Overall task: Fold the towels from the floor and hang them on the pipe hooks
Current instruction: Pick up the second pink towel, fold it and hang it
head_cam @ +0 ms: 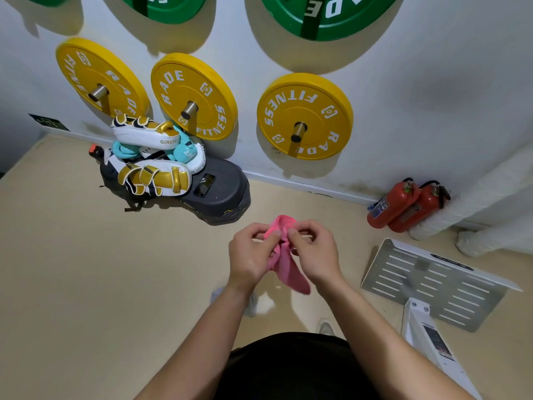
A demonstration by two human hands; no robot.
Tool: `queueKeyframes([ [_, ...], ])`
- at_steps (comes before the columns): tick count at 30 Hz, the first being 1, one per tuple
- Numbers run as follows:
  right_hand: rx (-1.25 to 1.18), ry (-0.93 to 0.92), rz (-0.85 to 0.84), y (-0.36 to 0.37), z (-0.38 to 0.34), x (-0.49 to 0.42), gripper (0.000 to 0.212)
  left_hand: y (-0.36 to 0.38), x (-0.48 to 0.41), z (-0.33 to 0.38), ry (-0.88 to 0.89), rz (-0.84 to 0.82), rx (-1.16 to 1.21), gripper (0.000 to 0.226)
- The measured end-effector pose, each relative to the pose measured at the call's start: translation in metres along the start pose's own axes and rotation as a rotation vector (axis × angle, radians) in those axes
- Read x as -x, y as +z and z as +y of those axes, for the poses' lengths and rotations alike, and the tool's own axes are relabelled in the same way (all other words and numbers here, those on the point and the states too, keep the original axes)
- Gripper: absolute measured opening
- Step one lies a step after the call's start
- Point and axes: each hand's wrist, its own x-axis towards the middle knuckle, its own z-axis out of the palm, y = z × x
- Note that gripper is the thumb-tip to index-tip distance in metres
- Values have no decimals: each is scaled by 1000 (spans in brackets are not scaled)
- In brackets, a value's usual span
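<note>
both hands are up over the beige floor (86,269), pinching one pink towel (284,264) between them — left hand (250,255) and right hand (313,252) each curled on its bunched top edge, the rest hanging loose.

towel (284,255) between hands, extinguishers (403,206) right

Pink towel (285,267); yellow plates (305,115); red extinguishers (403,206).

beige floor (86,269) | black pad (219,194) at wall — mitts (155,176) atop | two red extinguishers (392,206) | slotted plate (432,284)
</note>
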Motion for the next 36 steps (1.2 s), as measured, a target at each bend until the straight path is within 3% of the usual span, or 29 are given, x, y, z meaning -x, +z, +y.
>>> queueKeyframes([
  [2, 7, -47, -27, 3, 0, 5, 14, 4, 3, 0, -4, -65, 66, 7],
  [5, -11, -69, -27, -1, 2, 6, 12, -1, 2, -4, 11, -153, 47, 15],
  [8, 0, -86, -43, -2, 4, 8, 10, -4, 5, -7, -23, -154, 73, 24],
  [11, 20, -119, -33, -2, 5, 11, 11, -5, 8, -4, -27, -142, 112, 14],
  [14, 60, -160, -26, -4, 7, 9, 11, -6, 12, 2, -47, -166, 151, 38],
  [19, 147, -236, -97, -4, 4, 8, 15, -11, 19, 17, -48, -228, 250, 31],
  [24, 208, -336, -142, -10, 0, 1, 16, -18, 16, 24, -166, -228, 235, 21],
  [26, 228, -356, -176, -13, 1, -3, 15, -25, 7, 15, -152, -171, 141, 24],
  [28, 230, -377, -210, -18, -2, -7, 18, -37, -6, 1, 10, -77, -144, 29],
  [31, 215, -413, -266, -26, -9, -14, 21, -51, -20, -17, 214, -179, -499, 37],
  [36, 144, -425, -325, -40, -21, -24, 22, -65, -32, -36, 348, -315, -728, 25],
])
